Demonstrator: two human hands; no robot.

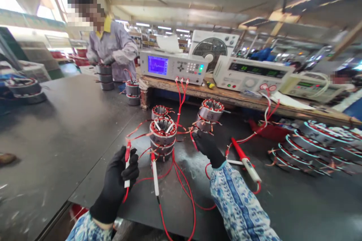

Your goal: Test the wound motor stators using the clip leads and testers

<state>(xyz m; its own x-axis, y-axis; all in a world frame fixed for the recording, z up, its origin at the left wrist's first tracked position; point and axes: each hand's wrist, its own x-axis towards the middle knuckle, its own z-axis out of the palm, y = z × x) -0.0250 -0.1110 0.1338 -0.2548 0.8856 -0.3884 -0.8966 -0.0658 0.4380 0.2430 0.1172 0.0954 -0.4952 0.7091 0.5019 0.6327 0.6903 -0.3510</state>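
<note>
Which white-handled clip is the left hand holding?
The leftmost clip, left of the front stator stack; the left hand wraps around it. The other white-handled clip, before the stack, has no hand on it.

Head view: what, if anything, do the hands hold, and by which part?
The left hand grips a test clip by its white handle. The right hand appears to pinch a red clip; exactly where is hidden.
</note>
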